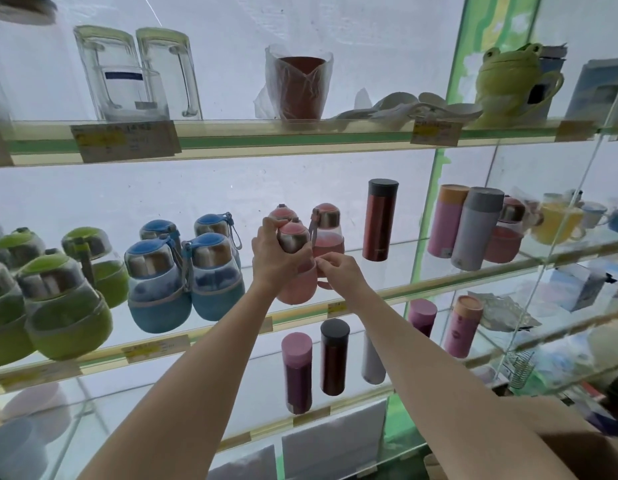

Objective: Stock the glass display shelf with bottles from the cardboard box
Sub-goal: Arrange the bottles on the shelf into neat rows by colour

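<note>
The left hand (271, 252) grips a squat pink bottle with a steel neck and domed cap (295, 268), at the middle glass shelf (387, 292) front edge. The right hand (337, 270) pinches its strap or side. Placement is underway; next, seating it beside the other pink bottles (326, 230).

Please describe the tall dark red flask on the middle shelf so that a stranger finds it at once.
On the middle glass shelf, look right of the pink bottles. The red flask stands alone there: a slim, straight metallic cylinder with a black cap, taller than its round neighbours.
</note>
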